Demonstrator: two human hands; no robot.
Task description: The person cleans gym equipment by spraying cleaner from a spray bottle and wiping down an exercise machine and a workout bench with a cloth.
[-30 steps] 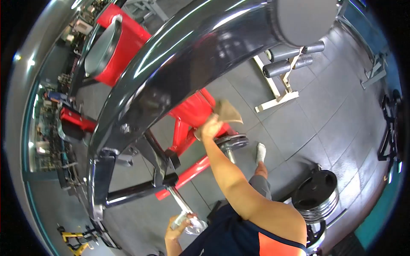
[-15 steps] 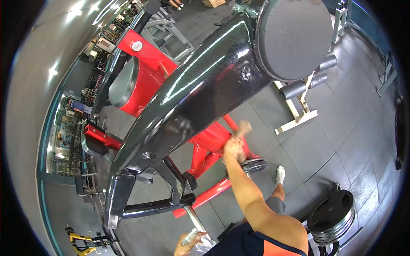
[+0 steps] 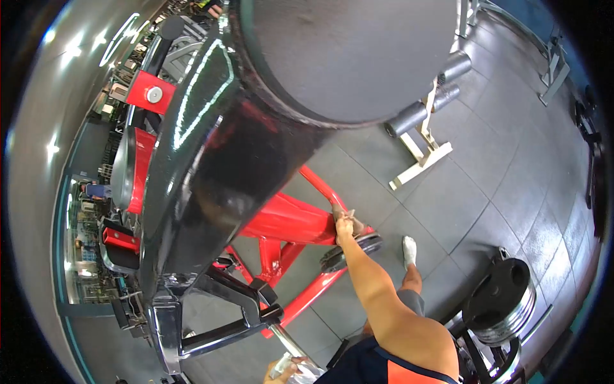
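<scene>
My right hand (image 3: 345, 226) is closed on a brownish cloth (image 3: 339, 212) and presses it against the end of the red frame (image 3: 291, 219) of a gym machine. Just below that hand are dark weight plates (image 3: 352, 252) on the machine. Low in the view, my left hand (image 3: 284, 373) is wrapped round what looks like a spray bottle (image 3: 281, 363), white at the top and clear below, partly cut off by the edge. A thick glossy black beam (image 3: 220, 192) with a round grey end cap (image 3: 352, 57) crosses close in front of me.
At the right, a rack holds several black weight plates (image 3: 497, 297). A cream stand with black foam rollers (image 3: 422, 160) is on the tiled floor (image 3: 492, 173). A metal bar (image 3: 288, 340) runs near my left hand. More machines line the left side.
The view has shifted closer to the black beam, whose end cap looks larger. My right hand and the cloth have moved down along the red frame. My left hand still holds the bottle.
</scene>
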